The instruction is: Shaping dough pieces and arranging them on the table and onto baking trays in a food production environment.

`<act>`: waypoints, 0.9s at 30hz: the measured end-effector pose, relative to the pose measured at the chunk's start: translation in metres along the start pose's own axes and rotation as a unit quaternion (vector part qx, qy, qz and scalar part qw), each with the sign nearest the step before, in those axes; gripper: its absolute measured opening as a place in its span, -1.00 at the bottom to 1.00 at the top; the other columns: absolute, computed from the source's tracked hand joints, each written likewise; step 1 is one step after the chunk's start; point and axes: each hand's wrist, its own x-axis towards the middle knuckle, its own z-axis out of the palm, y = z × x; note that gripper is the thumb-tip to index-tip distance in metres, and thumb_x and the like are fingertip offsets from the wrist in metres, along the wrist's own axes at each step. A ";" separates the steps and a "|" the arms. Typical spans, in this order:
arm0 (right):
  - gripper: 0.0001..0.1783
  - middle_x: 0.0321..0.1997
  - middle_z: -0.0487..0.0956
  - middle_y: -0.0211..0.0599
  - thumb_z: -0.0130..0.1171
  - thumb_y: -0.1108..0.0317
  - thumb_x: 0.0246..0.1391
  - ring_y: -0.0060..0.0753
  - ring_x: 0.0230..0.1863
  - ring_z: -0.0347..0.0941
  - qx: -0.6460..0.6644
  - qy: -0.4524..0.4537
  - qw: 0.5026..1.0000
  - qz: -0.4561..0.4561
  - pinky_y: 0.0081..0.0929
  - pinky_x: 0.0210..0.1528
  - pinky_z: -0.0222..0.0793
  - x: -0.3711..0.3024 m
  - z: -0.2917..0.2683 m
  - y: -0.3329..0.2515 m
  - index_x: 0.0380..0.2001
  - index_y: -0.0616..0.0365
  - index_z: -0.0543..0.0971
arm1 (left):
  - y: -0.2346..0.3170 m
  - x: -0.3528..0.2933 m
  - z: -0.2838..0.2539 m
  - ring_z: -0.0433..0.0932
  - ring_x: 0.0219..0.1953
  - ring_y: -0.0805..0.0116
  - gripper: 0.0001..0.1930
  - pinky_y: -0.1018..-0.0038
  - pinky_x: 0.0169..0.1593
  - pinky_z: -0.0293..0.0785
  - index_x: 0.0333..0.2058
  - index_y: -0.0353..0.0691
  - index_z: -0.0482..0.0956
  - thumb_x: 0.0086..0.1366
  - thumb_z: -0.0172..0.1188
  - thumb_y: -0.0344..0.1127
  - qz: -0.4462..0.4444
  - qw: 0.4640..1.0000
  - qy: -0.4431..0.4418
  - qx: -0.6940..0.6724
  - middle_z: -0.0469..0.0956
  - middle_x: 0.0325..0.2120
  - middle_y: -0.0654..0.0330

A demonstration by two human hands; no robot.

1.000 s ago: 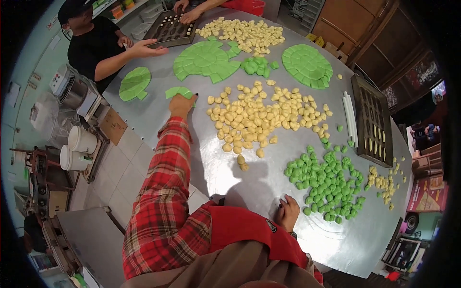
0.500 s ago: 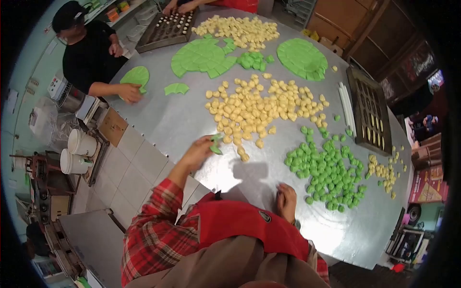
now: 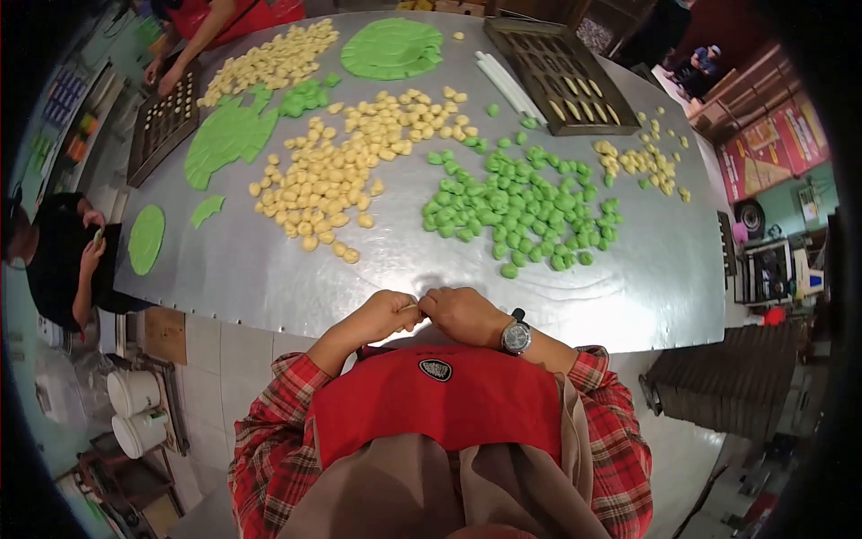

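My left hand (image 3: pixel 384 316) and my right hand (image 3: pixel 460 314) meet at the near edge of the metal table (image 3: pixel 269 278). Their fingertips pinch one small piece of dough (image 3: pixel 410 308) between them; its colour is hard to tell. A watch (image 3: pixel 515 337) sits on my right wrist. Beyond the hands lies a spread of yellow dough balls (image 3: pixel 341 171), with a spread of green dough balls (image 3: pixel 521 202) to its right.
Flat green dough sheets (image 3: pixel 229 139) and a round one (image 3: pixel 392 47) lie farther back. A dark wooden mould tray (image 3: pixel 561 76) sits far right, another (image 3: pixel 162 126) far left. A person in black (image 3: pixel 54 260) works beside a green disc (image 3: pixel 145 238); a person in red (image 3: pixel 224 18) stands opposite.
My left hand reached out to the far green scrap, drew back past the yellow pile, and now meets my right hand at the table edge. The camera view has swung right.
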 end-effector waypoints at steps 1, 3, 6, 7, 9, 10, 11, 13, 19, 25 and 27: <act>-0.71 -0.23 0.53 -0.17 0.11 0.38 -0.02 -0.07 -0.28 0.49 0.000 0.003 1.000 0.005 -0.22 -0.28 0.44 -0.011 -0.004 0.002 -0.18 0.22 0.45 | 0.003 0.003 0.005 0.43 -0.50 0.59 -0.77 0.59 -0.36 0.37 -0.41 -0.31 0.56 0.33 -0.02 -0.33 0.001 1.000 -0.005 0.003 0.51 -0.58 0.31; -0.72 -0.26 0.55 -0.17 0.06 0.43 -0.09 -0.02 -0.29 0.50 0.105 -0.007 0.994 0.039 -0.19 -0.25 0.44 -0.038 -0.013 0.007 -0.22 0.22 0.47 | 0.008 0.009 0.016 0.44 -0.49 0.58 -0.78 0.60 -0.35 0.38 -0.40 -0.32 0.57 0.33 -0.01 -0.33 0.019 0.999 -0.036 -0.025 0.52 -0.58 0.27; -0.75 -0.18 0.53 -0.19 0.08 0.48 -0.16 0.00 -0.23 0.48 0.119 0.083 0.983 0.108 -0.23 -0.24 0.44 -0.103 0.007 0.044 -0.29 0.17 0.47 | -0.021 0.022 0.017 0.49 -0.48 0.43 -0.79 0.50 -0.33 0.40 -0.40 -0.33 0.56 0.31 0.00 -0.35 0.131 0.980 0.149 -0.022 0.54 -0.55 0.21; -0.70 -0.11 0.50 -0.12 0.07 0.50 -0.17 0.04 -0.12 0.45 0.064 0.130 0.979 0.141 -0.25 -0.14 0.42 -0.124 0.011 0.054 -0.25 0.19 0.48 | -0.029 0.021 0.010 0.53 -0.18 0.20 -0.82 0.31 -0.11 0.44 -0.27 -0.34 0.56 0.24 0.05 -0.39 0.142 0.955 0.206 0.160 0.56 -0.25 0.06; -0.52 0.14 0.37 0.05 0.12 0.48 -0.18 0.10 0.21 0.26 -0.089 0.135 0.976 0.145 -0.21 0.20 0.25 -0.172 0.048 0.077 -0.07 0.25 0.45 | -0.070 0.030 0.025 0.42 -0.01 0.12 -0.77 0.22 0.02 0.36 -0.18 -0.33 0.53 0.21 0.07 -0.40 0.177 0.882 0.232 0.369 0.46 -0.08 0.01; -0.47 0.25 0.28 0.02 0.08 0.43 -0.11 0.11 0.33 0.09 -0.139 -0.027 0.972 0.188 -0.08 0.33 0.05 -0.175 0.065 0.068 0.03 0.28 0.41 | -0.084 0.035 0.033 0.30 0.16 0.04 -0.69 0.13 0.14 0.29 -0.09 -0.33 0.50 0.17 0.08 -0.42 0.203 0.767 0.244 0.558 0.36 0.09 -0.04; -0.46 0.25 0.28 0.01 0.09 0.42 -0.09 0.06 0.34 0.07 -0.092 0.050 0.986 0.133 -0.08 0.35 0.03 -0.176 0.087 0.068 0.05 0.29 0.40 | -0.077 0.035 0.043 0.09 0.30 0.05 -0.56 0.09 0.27 0.12 0.02 -0.30 0.44 0.11 0.12 -0.41 0.193 0.802 0.209 0.525 0.16 0.24 0.00; -0.45 0.25 0.29 0.00 0.09 0.41 -0.08 0.02 0.36 0.06 -0.034 0.122 0.989 0.070 -0.08 0.36 0.00 -0.152 0.102 0.060 0.06 0.29 0.39 | -0.053 0.066 0.047 0.14 0.27 0.04 -0.58 0.10 0.26 0.14 0.00 -0.30 0.45 0.11 0.13 -0.40 0.233 0.813 0.198 0.495 0.22 0.21 0.01; -0.50 0.26 0.29 -0.04 0.08 0.46 -0.07 -0.06 0.35 0.10 -0.064 0.134 0.985 0.087 -0.12 0.34 0.06 -0.116 0.060 0.094 0.03 0.26 0.43 | -0.055 0.089 -0.011 0.26 0.21 0.00 -0.61 0.04 0.23 0.14 0.00 -0.27 0.48 0.17 0.10 -0.34 0.220 0.791 0.327 0.467 0.36 0.14 0.10; -0.48 0.25 0.29 -0.07 0.08 0.43 -0.07 -0.02 0.31 0.13 -0.095 0.087 0.992 -0.005 -0.11 0.34 0.03 -0.133 0.102 0.056 0.05 0.25 0.40 | -0.075 0.058 0.035 0.12 0.29 -0.03 -0.55 0.04 0.29 0.05 0.09 -0.28 0.38 0.19 0.03 -0.39 0.198 0.813 0.225 0.500 0.21 0.23 0.05; -0.49 0.24 0.30 -0.06 0.09 0.42 -0.06 0.00 0.30 0.14 -0.049 0.082 0.995 0.017 -0.10 0.34 0.03 -0.088 0.084 0.068 0.05 0.25 0.40 | -0.041 0.089 0.034 0.13 0.28 -0.03 -0.56 0.06 0.30 0.05 0.08 -0.27 0.39 0.18 0.04 -0.40 0.240 0.817 0.197 0.486 0.23 0.22 0.05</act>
